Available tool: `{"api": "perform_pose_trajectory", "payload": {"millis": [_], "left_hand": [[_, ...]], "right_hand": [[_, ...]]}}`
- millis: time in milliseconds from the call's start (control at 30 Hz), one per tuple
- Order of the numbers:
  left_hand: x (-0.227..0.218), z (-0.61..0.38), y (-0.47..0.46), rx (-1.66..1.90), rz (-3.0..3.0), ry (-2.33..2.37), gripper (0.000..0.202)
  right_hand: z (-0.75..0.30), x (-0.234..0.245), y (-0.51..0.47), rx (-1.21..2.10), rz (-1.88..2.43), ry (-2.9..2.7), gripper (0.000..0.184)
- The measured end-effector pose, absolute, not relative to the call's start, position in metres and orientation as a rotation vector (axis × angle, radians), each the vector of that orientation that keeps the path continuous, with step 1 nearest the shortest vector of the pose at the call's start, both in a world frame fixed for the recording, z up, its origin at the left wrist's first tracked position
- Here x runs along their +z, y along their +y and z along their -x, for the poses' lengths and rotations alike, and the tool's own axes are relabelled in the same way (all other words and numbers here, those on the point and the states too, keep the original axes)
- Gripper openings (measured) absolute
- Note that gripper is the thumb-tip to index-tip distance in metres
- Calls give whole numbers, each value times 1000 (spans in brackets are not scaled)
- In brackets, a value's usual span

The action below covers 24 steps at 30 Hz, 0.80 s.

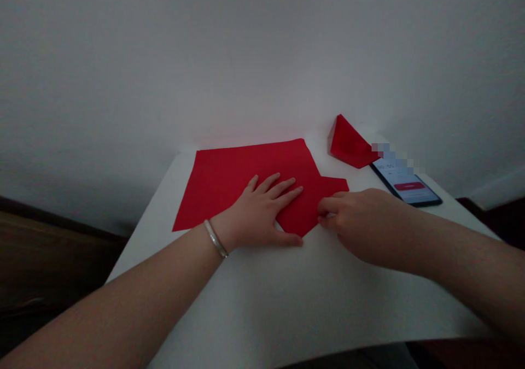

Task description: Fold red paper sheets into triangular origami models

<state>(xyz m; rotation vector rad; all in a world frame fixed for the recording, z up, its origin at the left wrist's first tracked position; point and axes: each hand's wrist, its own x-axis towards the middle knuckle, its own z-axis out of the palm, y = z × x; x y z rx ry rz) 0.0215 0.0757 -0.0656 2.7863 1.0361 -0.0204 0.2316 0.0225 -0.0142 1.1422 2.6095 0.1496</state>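
A large sheet of red paper (pixel 246 167) lies on the white table, with a smaller pointed part (pixel 334 183) jutting out at its right side. My left hand (pixel 266 210) rests flat on the paper, fingers spread, with the thumb over the near edge. A silver bangle (pixel 215 239) circles the left wrist. At the paper's right edge, my right hand (pixel 356 218) is closed, its thumb and fingers pinching the red paper near the table surface. The fingertips partly cover that edge, so whether it is folded there cannot be seen.
Behind my right hand stands a folded red paper piece (pixel 350 142), its tip over a phone (pixel 410 186) with a lit screen. A pale wall (pixel 246 57) rises directly behind the white table (pixel 262 303). Brown wood (pixel 41 254) shows at the left.
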Motion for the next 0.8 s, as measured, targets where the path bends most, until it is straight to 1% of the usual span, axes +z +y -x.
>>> {"api": "perform_pose_trajectory", "payload": {"millis": [100, 233, 400, 533, 800], "left_hand": [[-65, -22, 76, -19, -2774, 1040, 99], [-65, -24, 76, -29, -2770, 1049, 98], [-66, -23, 75, -16, -2775, 1037, 97], [-68, -22, 75, -34, -2768, 1041, 97], [-64, -24, 77, -69, -2733, 1130, 101]], "right_hand": [[-229, -8, 19, 124, -1307, 2398, 24], [-230, -10, 21, 112, -1367, 2287, 30], [-239, -21, 29, 184, -1371, 2234, 26], [-242, -21, 33, 149, -1366, 2219, 23], [-228, -25, 21, 283, -1406, 2307, 30]]}}
